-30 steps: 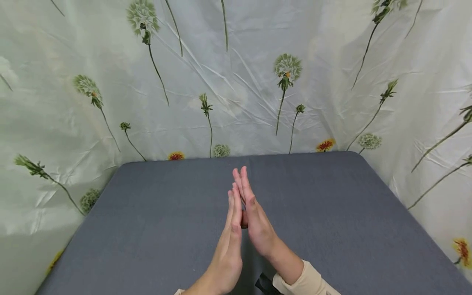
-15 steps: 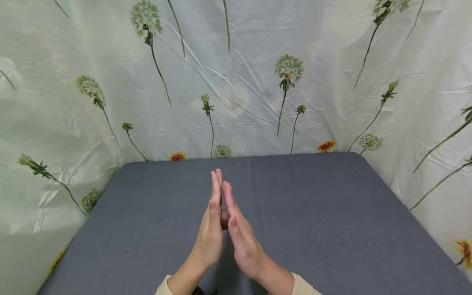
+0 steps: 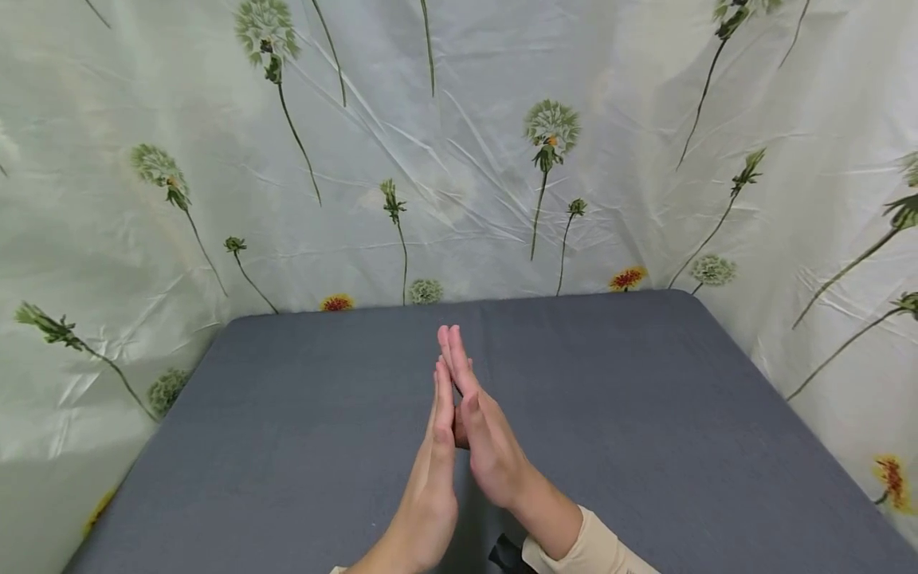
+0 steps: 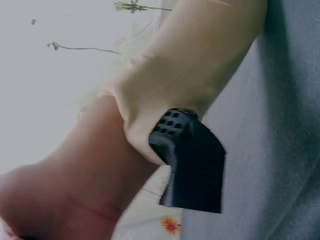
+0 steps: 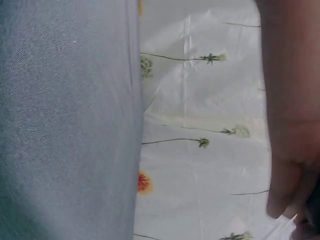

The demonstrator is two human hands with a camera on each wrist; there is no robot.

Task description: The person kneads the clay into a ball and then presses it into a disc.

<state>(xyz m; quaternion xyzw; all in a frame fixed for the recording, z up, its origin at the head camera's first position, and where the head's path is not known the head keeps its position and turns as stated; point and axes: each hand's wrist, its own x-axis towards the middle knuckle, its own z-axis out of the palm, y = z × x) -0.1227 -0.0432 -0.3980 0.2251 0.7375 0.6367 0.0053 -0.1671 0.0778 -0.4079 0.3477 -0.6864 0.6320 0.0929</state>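
Note:
My left hand (image 3: 428, 478) and right hand (image 3: 495, 446) are held palm to palm above the table, their straight fingers pointing away from me. A small reddish-brown thing (image 3: 461, 428) shows in the gap between the palms, with most of it hidden by them; I cannot tell its kind. The right fingertips reach farther forward than the left ones. In the left wrist view, a bare wrist (image 4: 95, 155) and a cream sleeve (image 4: 185, 55) fill much of the picture. Part of a hand (image 5: 295, 165) shows at the right edge of the right wrist view.
A table with a dark grey cover (image 3: 308, 399) lies under the hands. Behind it and along its sides hangs a pale curtain (image 3: 473, 159) printed with dandelions. A black wrist mount (image 3: 508, 554) sits by the right sleeve (image 3: 584, 546).
Half a second ago the left hand had slid forward and the right hand back, both farther left. Now the right is forward again, as one second ago. The brown thing stays between the palms.

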